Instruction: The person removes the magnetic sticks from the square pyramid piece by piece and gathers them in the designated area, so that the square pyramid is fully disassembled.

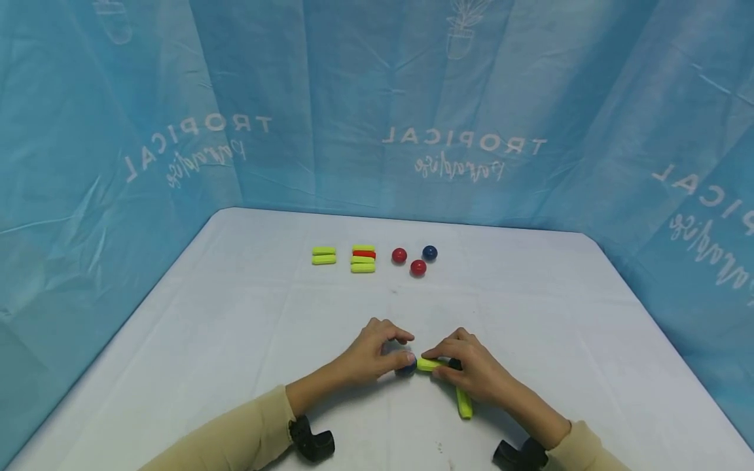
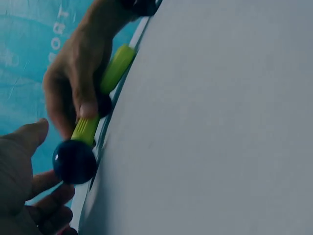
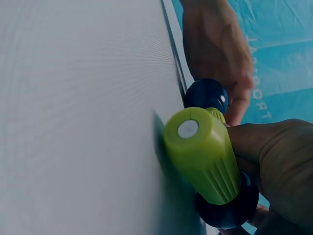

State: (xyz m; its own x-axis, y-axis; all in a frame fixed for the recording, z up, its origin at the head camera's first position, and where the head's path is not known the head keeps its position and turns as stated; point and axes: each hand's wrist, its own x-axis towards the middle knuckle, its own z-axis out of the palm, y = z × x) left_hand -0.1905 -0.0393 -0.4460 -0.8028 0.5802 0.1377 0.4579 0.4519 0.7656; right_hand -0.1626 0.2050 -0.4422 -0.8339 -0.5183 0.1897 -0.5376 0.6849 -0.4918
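Observation:
My right hand (image 1: 474,367) pinches a yellow-green rod (image 1: 427,364) between thumb and fingers. At that rod's left end sits a dark blue ball (image 2: 74,162). Another dark blue ball (image 3: 229,208) joins its right end, partly hidden by the right hand in the head view. From this second ball a second yellow-green rod (image 1: 464,404) extends toward the near side, its end showing a pale disc in the right wrist view. My left hand (image 1: 374,353) is around the left ball with fingers loosely bent; in the left wrist view the thumb stands apart from it and fingertips are close beneath.
Farther back on the white table (image 1: 518,294) lie a pair of yellow-green rods (image 1: 324,260) and a stack-like row of several rods (image 1: 362,267), one red. Two red balls (image 1: 418,267) and a blue ball (image 1: 430,252) are to their right. Blue curtains (image 1: 353,85) surround the table.

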